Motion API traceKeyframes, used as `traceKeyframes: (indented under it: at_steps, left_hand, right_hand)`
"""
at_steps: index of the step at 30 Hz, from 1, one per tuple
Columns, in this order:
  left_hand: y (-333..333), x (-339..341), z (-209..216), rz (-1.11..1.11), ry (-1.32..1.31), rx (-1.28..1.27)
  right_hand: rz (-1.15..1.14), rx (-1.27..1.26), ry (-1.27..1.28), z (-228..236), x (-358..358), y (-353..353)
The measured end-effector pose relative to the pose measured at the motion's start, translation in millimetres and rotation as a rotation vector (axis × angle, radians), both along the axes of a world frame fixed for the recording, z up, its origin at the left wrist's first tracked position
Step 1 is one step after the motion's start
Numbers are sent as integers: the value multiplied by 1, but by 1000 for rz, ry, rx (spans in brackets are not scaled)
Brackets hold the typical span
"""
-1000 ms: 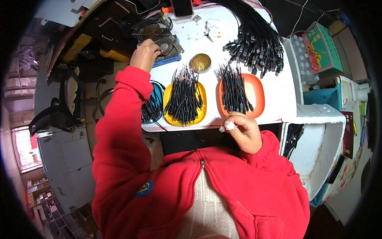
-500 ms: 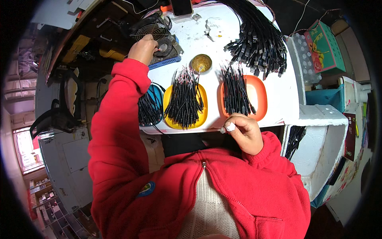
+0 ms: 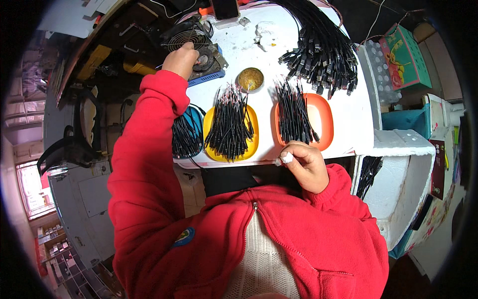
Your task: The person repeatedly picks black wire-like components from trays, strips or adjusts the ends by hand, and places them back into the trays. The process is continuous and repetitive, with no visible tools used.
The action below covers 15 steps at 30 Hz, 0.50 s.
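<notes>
- Small white piece [image 3: 287, 157]: it is sitting between the thumb and fingers of the right hand [image 3: 308, 165], at the near edge of the white table [image 3: 351, 117], just in front of the orange tray [image 3: 321, 119].
- The right hand is pinching the piece — thumb and fingertips closing on it, the other fingers curling toward the palm.
- The left hand [image 3: 180, 61] is reaching to the fan unit [image 3: 211, 64] at the table's left, its fingers bent and bunched; whether they are gripping anything I cannot tell, as the hand is hiding their tips.
- A round wire grille [image 3: 187, 39] is lying just beyond that hand.
- Short black leads [image 3: 294, 117] are lying along the left side of the orange tray, reddish wire ends pointing away from the person.
- A fuller heap of leads is covering most of the yellow tray [image 3: 254, 142].
- More leads are filling the blue tray [image 3: 198, 117], beside the left sleeve [image 3: 167, 92].
- A round tin [image 3: 250, 78] is standing beyond the yellow tray.
- Black cables [image 3: 323, 62] are spreading across the table's far right — metal plugs facing the person.
</notes>
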State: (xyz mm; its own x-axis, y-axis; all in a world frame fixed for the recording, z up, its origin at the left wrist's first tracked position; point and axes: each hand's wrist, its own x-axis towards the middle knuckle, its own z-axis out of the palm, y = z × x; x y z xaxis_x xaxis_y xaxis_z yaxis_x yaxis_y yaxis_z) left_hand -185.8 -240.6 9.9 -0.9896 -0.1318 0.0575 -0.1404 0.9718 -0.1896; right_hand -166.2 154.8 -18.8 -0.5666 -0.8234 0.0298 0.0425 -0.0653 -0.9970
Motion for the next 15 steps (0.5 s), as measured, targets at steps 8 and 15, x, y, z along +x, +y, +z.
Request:
traceKeyframes:
  at_steps: [8,15]
  left_hand:
    - [53,51,44,-95,340,492]
    - [180,121,71,-133,615,1356]
  right_hand:
    - [-8,17,40,13,14,4]
    - [-54,-179,415,24,33,-22]
